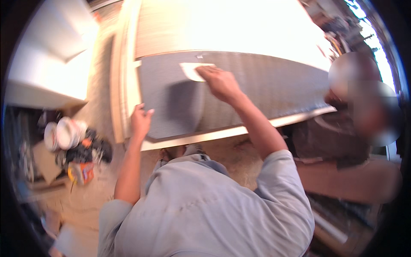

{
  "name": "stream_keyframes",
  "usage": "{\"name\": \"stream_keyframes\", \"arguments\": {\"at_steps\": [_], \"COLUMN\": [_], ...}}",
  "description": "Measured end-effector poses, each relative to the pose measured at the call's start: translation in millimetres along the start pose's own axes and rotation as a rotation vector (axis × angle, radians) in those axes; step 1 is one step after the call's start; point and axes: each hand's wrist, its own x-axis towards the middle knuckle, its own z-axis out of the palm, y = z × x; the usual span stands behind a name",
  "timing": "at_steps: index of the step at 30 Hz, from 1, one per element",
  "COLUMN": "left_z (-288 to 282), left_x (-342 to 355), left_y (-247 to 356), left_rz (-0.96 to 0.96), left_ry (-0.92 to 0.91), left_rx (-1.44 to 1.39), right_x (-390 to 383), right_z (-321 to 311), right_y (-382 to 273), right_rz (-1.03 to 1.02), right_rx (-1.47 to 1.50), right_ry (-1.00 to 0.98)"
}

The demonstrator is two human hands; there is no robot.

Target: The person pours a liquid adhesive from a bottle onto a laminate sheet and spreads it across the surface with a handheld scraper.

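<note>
My right hand (222,85) is closed on a pale, flat, spreader-like piece (191,71), pressed low over a dark grey sheet (167,115). Its exact kind is blurred. The sheet lies on a larger light-coloured board, whose pale edge (205,138) shows along the near side. At the sheet's left edge is my left hand (142,121), thumb and forefinger apart, with nothing visible between them. The other fingers of that hand are hard to make out. Right of a curved line, the sheet's surface looks browner and shinier. A dark shadow falls left of that line.
Long pale wooden strips (122,81) run along the left side. White buckets (66,133) and an orange-and-yellow container (80,172) stand on the floor at left. A white cabinet-like box (47,64) is far left. Another person's hand (332,97) shows at the right.
</note>
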Motion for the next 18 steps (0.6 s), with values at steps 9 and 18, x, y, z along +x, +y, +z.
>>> {"name": "stream_keyframes", "arguments": {"at_steps": [9,18], "left_z": [-19,-17], "left_x": [-9,-5], "left_y": [47,51], "left_rz": [-0.181,-0.211], "left_ry": [-0.077,-0.08], "left_rx": [-0.005,0.036], "right_x": [49,52], "right_z": [56,43], "right_y": [39,66], "right_rz": [-0.024,-0.027], "right_rx": [-0.317,-0.266], "right_ry": [-0.052,-0.048]}}
